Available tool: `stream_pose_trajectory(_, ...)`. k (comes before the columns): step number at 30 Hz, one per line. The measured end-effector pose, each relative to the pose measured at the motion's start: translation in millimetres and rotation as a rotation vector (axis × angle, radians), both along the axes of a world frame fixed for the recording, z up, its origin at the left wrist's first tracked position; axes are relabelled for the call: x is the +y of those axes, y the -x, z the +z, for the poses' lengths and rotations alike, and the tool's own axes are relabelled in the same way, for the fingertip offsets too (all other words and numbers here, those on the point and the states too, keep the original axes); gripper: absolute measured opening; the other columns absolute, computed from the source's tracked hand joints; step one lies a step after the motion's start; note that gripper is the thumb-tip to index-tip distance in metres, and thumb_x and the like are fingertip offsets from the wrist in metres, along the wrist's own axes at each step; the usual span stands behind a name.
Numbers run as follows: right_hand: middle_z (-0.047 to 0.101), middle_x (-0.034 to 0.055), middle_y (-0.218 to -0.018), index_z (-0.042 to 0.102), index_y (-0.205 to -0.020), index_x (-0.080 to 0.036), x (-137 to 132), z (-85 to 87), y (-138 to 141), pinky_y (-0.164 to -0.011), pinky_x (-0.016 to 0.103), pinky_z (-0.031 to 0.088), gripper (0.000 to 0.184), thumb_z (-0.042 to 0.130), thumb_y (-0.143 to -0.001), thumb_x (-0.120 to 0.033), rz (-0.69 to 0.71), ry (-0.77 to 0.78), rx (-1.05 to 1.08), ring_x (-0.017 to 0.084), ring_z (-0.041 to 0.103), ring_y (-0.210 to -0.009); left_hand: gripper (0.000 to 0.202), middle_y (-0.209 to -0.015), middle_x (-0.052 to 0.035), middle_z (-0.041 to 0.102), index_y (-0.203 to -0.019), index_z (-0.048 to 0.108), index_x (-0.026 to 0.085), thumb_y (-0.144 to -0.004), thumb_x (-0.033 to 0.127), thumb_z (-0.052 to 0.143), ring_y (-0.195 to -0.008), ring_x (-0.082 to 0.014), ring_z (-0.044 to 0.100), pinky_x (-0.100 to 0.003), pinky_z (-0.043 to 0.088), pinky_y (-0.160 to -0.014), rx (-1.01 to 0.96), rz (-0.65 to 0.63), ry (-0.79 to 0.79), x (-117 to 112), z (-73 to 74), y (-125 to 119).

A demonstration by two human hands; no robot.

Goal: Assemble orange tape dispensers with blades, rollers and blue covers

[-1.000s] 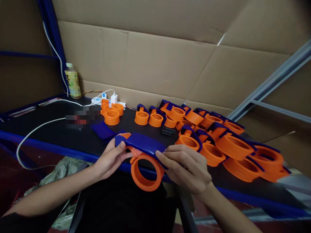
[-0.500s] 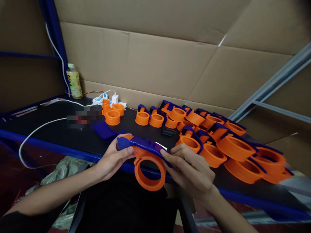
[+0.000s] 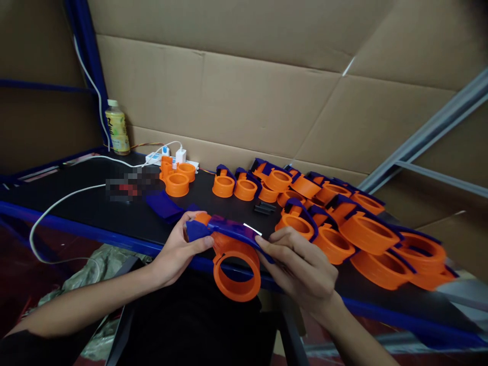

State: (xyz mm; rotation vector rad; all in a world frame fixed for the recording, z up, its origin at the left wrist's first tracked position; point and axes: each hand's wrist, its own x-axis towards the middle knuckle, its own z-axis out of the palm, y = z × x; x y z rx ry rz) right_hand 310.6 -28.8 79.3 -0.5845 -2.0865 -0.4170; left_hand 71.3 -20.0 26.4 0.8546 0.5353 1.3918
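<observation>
Both my hands hold one plastic piece at the front edge of the black table [image 3: 76, 203]: an orange ring [image 3: 237, 272] with a dark blue curved plate [image 3: 229, 230] on top of it. My left hand [image 3: 178, 249] grips the plate's left end, thumb on top, fingers closed around it. My right hand [image 3: 301, 267] pinches the plate's right end with its fingertips. The ring hangs below the plate, past the table's edge.
Many like orange rings with blue plates [image 3: 366, 234] crowd the table's right half. Bare orange rings [image 3: 176, 184] and a loose blue plate [image 3: 164, 205] lie at centre left. A power strip [image 3: 170, 157], white cable [image 3: 57, 203] and drink bottle [image 3: 117, 127] stand far left. Cardboard [image 3: 244, 96] walls the back.
The blue plate has tipped flatter, so I see it more edge-on, and the ring has shifted slightly right. Both hands keep their grip.
</observation>
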Motion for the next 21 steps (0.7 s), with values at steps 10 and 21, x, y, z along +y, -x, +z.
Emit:
stream_pose_trajectory(10,0.052,-0.0011,-0.067,0.070,-0.112,-0.021,0,-5.6,0,-0.058,0.030,0.054,0.035,0.071,-0.082,-0.002,-0.010,-0.048,-0.002,0.014,0.058,-0.062,0.056,-0.111,-0.0046,0.067,-0.121,0.058,0.023,-0.072,0.020,0.085,-0.105,-0.0240,0.064,-0.042,0.049,-0.096,0.047,0.008,-0.027,0,-2.5,1)
stream_pose_trajectory(21,0.056,0.0141,-0.138,0.063,-0.123,-0.025,-21,30.5,-14,-0.098,0.040,0.056,0.035,0.065,-0.090,-0.018,-0.006,0.434,-0.307,0.025,0.059,-0.124,0.046,-0.108,-0.0027,0.063,-0.114,0.061,0.024,-0.073,0.018,0.082,-0.097,-0.0188,0.061,-0.028,0.049,-0.086,0.076,0.007,-0.135,-9,8.0,8)
